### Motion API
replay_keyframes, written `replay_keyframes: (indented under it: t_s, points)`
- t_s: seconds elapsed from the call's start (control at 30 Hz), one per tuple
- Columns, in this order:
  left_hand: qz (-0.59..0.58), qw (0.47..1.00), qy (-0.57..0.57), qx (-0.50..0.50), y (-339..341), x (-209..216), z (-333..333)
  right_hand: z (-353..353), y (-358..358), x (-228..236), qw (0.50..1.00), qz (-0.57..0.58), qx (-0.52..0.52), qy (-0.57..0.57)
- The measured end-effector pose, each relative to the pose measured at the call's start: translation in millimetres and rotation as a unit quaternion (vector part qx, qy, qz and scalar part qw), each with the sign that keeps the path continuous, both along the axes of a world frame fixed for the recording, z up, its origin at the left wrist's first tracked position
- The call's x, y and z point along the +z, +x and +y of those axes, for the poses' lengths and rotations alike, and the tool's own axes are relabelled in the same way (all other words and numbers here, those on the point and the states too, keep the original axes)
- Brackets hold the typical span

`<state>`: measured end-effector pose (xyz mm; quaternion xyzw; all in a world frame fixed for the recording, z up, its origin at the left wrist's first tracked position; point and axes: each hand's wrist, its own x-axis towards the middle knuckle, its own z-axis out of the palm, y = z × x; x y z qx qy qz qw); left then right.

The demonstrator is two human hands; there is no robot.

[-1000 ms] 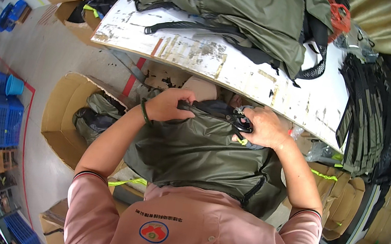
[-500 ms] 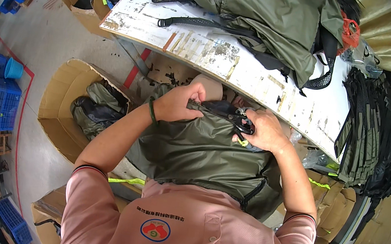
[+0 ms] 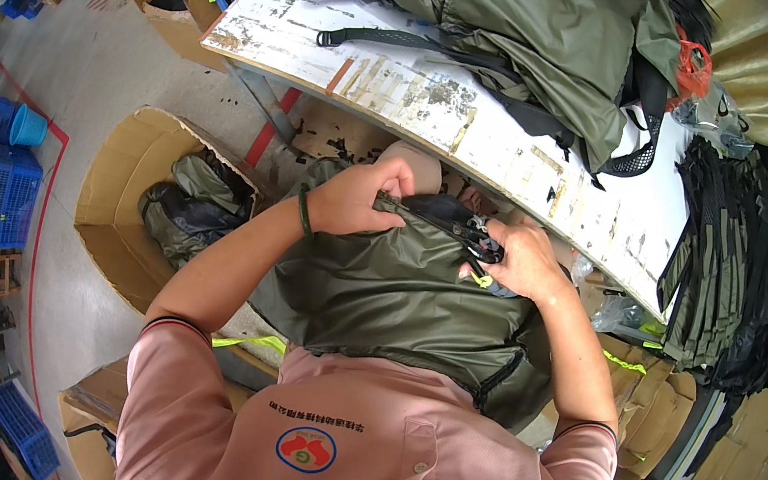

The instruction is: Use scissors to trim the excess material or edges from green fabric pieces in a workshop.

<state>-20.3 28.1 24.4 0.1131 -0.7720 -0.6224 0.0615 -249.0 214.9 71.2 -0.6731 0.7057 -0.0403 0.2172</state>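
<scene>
A dark olive-green bag (image 3: 384,305) of shiny fabric lies across my lap, below the table's near edge. My left hand (image 3: 357,201), with a dark green bangle at the wrist, is closed, pinching the bag's upper edge between thumb and fingers. To its right, my right hand (image 3: 525,261) is closed around a black piece (image 3: 481,245) at the same edge. Its exact kind is unclear, as my fingers partly cover it. A small yellow-green tab (image 3: 480,279) shows just under my right thumb. The edge runs taut between both hands.
Ahead stands a worn white table (image 3: 406,94) bearing olive-green bags (image 3: 544,35) with black straps. An open cardboard box (image 3: 117,200) with dark fabric pieces is at left. Black and olive straps (image 3: 728,262) hang at the table's right end. Blue crates (image 3: 3,198) stand far left.
Both hands keep their hold on the bag's edge. The black piece by my right hand has turned slightly, and less of it shows. The view has shifted a little.
</scene>
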Motion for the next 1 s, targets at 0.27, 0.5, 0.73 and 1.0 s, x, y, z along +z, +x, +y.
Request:
replay_keyframes:
  t_s: [0.27, 0.5, 0.73, 1.0]
  points:
    - [0.009, 0.999, -0.039, 0.006, 1, 10, 4, -7, 5, 3, 0.999, 0.002, 0.025, -0.039]
    - [0.018, 0.999, -0.046, 0.008, 2, 10, 6, -1, 4, 4, 1.0, 0.009, -0.014, 0.004]
    - [0.016, 0.997, -0.068, 0.011, 1, 17, 11, -6, 11, 14, 1.0, -0.017, 0.004, 0.008]
    - [0.019, 0.997, -0.075, 0.006, 1, 17, 15, -8, 20, 16, 1.0, 0.004, 0.015, -0.017]
